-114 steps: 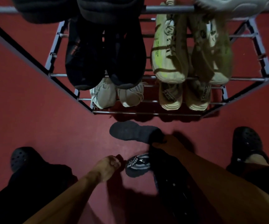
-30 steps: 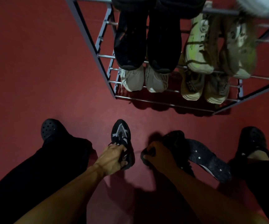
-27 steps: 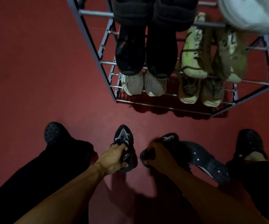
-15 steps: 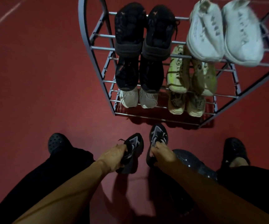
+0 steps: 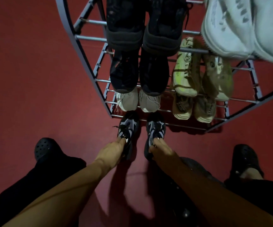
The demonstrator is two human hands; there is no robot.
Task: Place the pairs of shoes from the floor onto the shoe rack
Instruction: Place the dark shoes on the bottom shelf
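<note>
Here, a person looks down at their two arms reaching toward a metal shoe rack [image 5: 76, 45] on a red floor [image 5: 34, 89]. The left hand [image 5: 112, 151] grips the heel of a black-and-grey left sneaker [image 5: 127, 128]; the right hand [image 5: 161, 149] grips the heel of the matching right sneaker [image 5: 154, 130]. Both shoes point toe-first at the rack's front bottom rail, near its left corner, just beside each other. On the rack sit black shoes [image 5: 126, 25] at the upper left, white shoes [image 5: 227, 28] at the upper right, darker shoes [image 5: 124, 71] and yellow-green shoes [image 5: 186, 71] below, then cream shoes [image 5: 126, 99] and tan shoes [image 5: 181, 107] lowest. The person's feet wear black clogs [image 5: 44, 149] at either side.
</note>
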